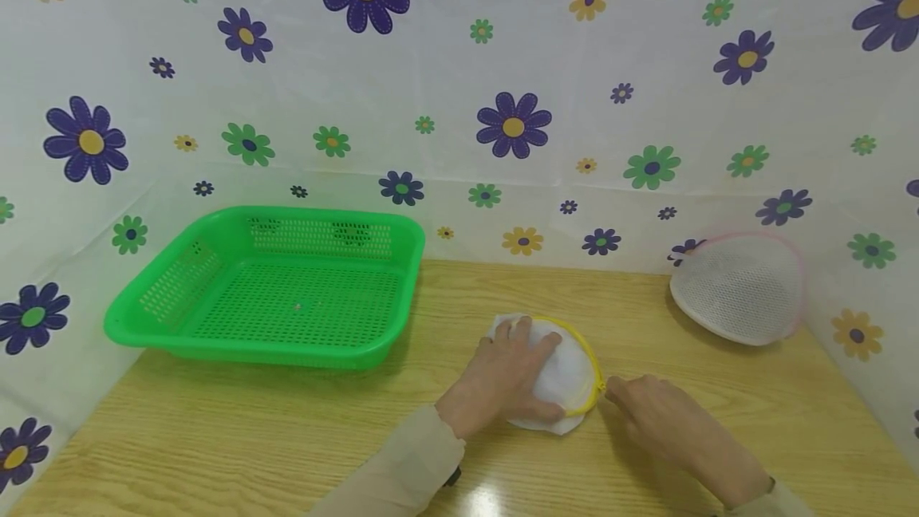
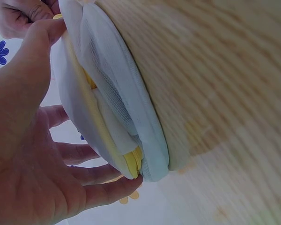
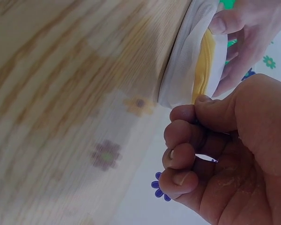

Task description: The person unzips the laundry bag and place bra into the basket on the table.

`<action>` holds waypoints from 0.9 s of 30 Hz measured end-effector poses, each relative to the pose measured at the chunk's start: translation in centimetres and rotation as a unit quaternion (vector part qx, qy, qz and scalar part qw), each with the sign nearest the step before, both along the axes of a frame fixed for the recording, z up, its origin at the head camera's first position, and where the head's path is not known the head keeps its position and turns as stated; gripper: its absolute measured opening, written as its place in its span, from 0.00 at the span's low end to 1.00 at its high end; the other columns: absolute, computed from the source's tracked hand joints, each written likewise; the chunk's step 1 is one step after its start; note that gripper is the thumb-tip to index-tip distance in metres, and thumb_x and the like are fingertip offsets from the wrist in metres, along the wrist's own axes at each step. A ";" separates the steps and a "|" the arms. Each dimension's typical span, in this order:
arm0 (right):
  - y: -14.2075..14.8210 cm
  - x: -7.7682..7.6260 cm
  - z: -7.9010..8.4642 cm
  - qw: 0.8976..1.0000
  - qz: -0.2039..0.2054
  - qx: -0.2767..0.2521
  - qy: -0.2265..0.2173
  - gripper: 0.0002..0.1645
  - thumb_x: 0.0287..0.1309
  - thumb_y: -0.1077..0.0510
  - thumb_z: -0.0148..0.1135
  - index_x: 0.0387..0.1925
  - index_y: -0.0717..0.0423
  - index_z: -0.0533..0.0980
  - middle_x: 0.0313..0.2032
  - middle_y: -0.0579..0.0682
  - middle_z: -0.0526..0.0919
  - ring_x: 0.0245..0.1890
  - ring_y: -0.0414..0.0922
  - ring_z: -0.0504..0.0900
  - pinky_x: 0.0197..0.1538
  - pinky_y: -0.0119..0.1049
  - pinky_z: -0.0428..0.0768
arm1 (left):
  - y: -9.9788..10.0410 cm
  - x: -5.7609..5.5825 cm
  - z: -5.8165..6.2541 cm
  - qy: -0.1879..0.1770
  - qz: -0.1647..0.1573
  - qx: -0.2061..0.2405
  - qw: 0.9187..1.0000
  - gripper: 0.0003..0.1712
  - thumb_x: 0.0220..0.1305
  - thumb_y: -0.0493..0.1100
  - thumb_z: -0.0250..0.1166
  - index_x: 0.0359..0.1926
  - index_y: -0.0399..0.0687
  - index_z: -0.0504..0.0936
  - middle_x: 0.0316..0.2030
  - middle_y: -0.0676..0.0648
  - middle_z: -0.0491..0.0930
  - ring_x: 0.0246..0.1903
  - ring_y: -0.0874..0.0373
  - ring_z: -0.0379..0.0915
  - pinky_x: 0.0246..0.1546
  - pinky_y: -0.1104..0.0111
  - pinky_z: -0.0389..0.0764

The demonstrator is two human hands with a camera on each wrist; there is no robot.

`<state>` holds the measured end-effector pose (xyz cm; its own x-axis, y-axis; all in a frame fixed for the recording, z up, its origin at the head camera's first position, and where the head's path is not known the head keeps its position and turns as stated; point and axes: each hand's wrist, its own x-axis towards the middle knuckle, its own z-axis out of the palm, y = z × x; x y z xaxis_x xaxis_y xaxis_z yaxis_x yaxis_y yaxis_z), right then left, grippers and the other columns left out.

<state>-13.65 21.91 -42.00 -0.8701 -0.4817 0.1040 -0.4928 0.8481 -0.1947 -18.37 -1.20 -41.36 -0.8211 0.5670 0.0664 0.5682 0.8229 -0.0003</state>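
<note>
A round white mesh laundry bag with a yellow zipper band lies on the wooden table, right of centre. Over its left side spreads my left hand, gripping it between the thumb at the near edge and the fingers farther back. White fabric and part of the yellow zipper band show at the bag's side in the left wrist view. At the bag's right edge my right hand pinches a small yellow end of the zipper between thumb and forefinger. In the right wrist view those fingertips hide the zipper pull.
A green perforated plastic basket stands on the left of the table. At the back right, a white mesh bag with pink trim leans near the flower-printed sheet. The sheet encloses the back and sides.
</note>
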 end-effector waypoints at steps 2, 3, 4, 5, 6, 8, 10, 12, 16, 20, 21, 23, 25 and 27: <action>0.0 0.0 0.0 1.000 -0.004 0.001 0.000 0.16 0.67 0.64 0.58 0.24 0.49 0.69 0.16 0.37 0.61 0.17 0.33 0.59 0.20 0.27 0.61 | 0.0 0.0 0.0 0.001 0.001 -0.001 1.000 0.50 0.52 0.77 0.67 0.72 0.64 0.68 0.67 0.39 0.69 0.65 0.40 0.71 0.51 0.52 0.84; 0.0 0.0 0.0 1.000 -0.007 0.002 0.000 0.16 0.67 0.64 0.58 0.24 0.49 0.69 0.16 0.37 0.61 0.17 0.33 0.59 0.20 0.27 0.61 | 0.0 -0.1 0.0 0.001 0.001 -0.002 1.000 0.50 0.52 0.77 0.67 0.72 0.64 0.68 0.68 0.39 0.69 0.65 0.40 0.71 0.51 0.52 0.84; 0.0 0.0 0.0 1.000 -0.007 0.001 -0.002 0.16 0.67 0.64 0.58 0.24 0.48 0.69 0.16 0.37 0.62 0.17 0.33 0.60 0.20 0.27 0.61 | 0.0 -0.1 0.0 0.001 0.001 -0.003 1.000 0.50 0.52 0.77 0.67 0.72 0.64 0.68 0.68 0.39 0.69 0.65 0.40 0.71 0.51 0.52 0.84; 0.0 0.1 0.0 1.000 -0.009 0.001 -0.004 0.16 0.68 0.64 0.58 0.24 0.48 0.69 0.16 0.37 0.62 0.17 0.33 0.60 0.20 0.27 0.62 | 0.0 -0.1 0.0 0.001 0.001 -0.003 1.000 0.50 0.52 0.77 0.67 0.72 0.64 0.68 0.68 0.39 0.69 0.65 0.40 0.71 0.52 0.52 0.84; 0.0 0.1 0.0 1.000 -0.009 0.001 -0.005 0.16 0.68 0.64 0.58 0.24 0.48 0.69 0.16 0.37 0.62 0.17 0.33 0.60 0.20 0.27 0.62 | 0.0 -0.1 0.0 0.001 0.001 -0.004 1.000 0.50 0.52 0.77 0.67 0.72 0.64 0.68 0.68 0.39 0.69 0.65 0.40 0.71 0.52 0.52 0.84; 0.0 0.1 0.0 1.000 -0.008 0.001 -0.005 0.16 0.67 0.65 0.58 0.24 0.48 0.69 0.16 0.37 0.62 0.17 0.33 0.60 0.20 0.27 0.62 | 0.1 -0.1 0.0 -0.001 0.002 -0.004 1.000 0.50 0.52 0.77 0.67 0.72 0.64 0.68 0.68 0.39 0.69 0.65 0.40 0.71 0.52 0.51 0.84; 0.0 0.1 0.0 1.000 -0.008 0.001 -0.007 0.16 0.67 0.65 0.58 0.24 0.48 0.69 0.16 0.37 0.62 0.18 0.33 0.60 0.20 0.27 0.62 | 0.1 -0.1 0.0 0.000 0.003 -0.005 1.000 0.50 0.52 0.77 0.67 0.72 0.64 0.68 0.68 0.40 0.69 0.65 0.40 0.71 0.52 0.52 0.84; 0.0 0.1 0.0 1.000 -0.010 0.002 -0.011 0.16 0.65 0.66 0.58 0.24 0.48 0.69 0.16 0.37 0.62 0.18 0.33 0.60 0.20 0.28 0.62 | 0.1 0.0 0.0 -0.001 0.005 -0.006 1.000 0.50 0.52 0.77 0.67 0.72 0.64 0.68 0.68 0.40 0.69 0.65 0.41 0.71 0.51 0.52 0.84; -0.1 0.2 0.0 1.000 -0.018 0.006 -0.018 0.16 0.62 0.68 0.58 0.24 0.47 0.68 0.17 0.37 0.62 0.18 0.34 0.60 0.20 0.28 0.62 | 0.2 0.0 0.0 -0.004 0.007 -0.008 1.000 0.49 0.52 0.76 0.67 0.72 0.64 0.68 0.68 0.40 0.69 0.65 0.41 0.71 0.52 0.52 0.84; -0.1 0.2 0.0 0.999 -0.023 0.009 -0.021 0.16 0.62 0.68 0.58 0.24 0.47 0.68 0.17 0.37 0.62 0.18 0.34 0.60 0.20 0.29 0.61 | 0.2 0.0 0.1 -0.007 0.007 -0.009 1.000 0.50 0.53 0.76 0.67 0.72 0.64 0.67 0.69 0.40 0.69 0.65 0.40 0.70 0.53 0.52 0.84; -0.1 0.2 0.0 0.999 -0.024 0.008 -0.021 0.16 0.63 0.67 0.58 0.24 0.47 0.68 0.17 0.37 0.62 0.18 0.34 0.60 0.20 0.28 0.61 | 0.2 -0.1 0.1 -0.006 0.007 -0.010 1.000 0.50 0.52 0.77 0.67 0.72 0.64 0.67 0.69 0.40 0.69 0.65 0.40 0.71 0.53 0.52 0.84; -0.1 0.2 0.0 1.000 -0.021 0.007 -0.022 0.16 0.65 0.67 0.57 0.24 0.48 0.68 0.16 0.37 0.62 0.17 0.34 0.59 0.20 0.28 0.61 | 0.2 -0.1 0.1 -0.008 0.006 -0.009 1.000 0.50 0.53 0.77 0.67 0.72 0.64 0.67 0.69 0.39 0.69 0.65 0.40 0.70 0.53 0.51 0.83; -0.1 0.2 0.0 1.000 -0.014 0.006 -0.021 0.16 0.65 0.66 0.57 0.24 0.48 0.68 0.17 0.37 0.62 0.17 0.33 0.59 0.20 0.27 0.61 | 0.2 -0.1 0.1 -0.009 0.006 -0.009 1.000 0.50 0.53 0.77 0.67 0.72 0.64 0.67 0.69 0.39 0.68 0.65 0.40 0.70 0.53 0.51 0.83; 0.0 0.2 0.0 1.000 -0.006 0.004 -0.019 0.15 0.65 0.66 0.58 0.24 0.48 0.68 0.17 0.37 0.62 0.18 0.33 0.59 0.20 0.27 0.61 | 0.3 -0.1 0.1 -0.009 0.007 -0.012 1.000 0.50 0.53 0.77 0.66 0.73 0.64 0.67 0.69 0.39 0.68 0.65 0.40 0.70 0.54 0.51 0.83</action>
<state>-13.49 21.86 -42.04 -0.8790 -0.4721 0.0667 -0.4750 0.8552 -0.2072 -18.46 -0.94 -41.30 -0.8303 0.5561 0.0372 0.5561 0.8310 -0.0096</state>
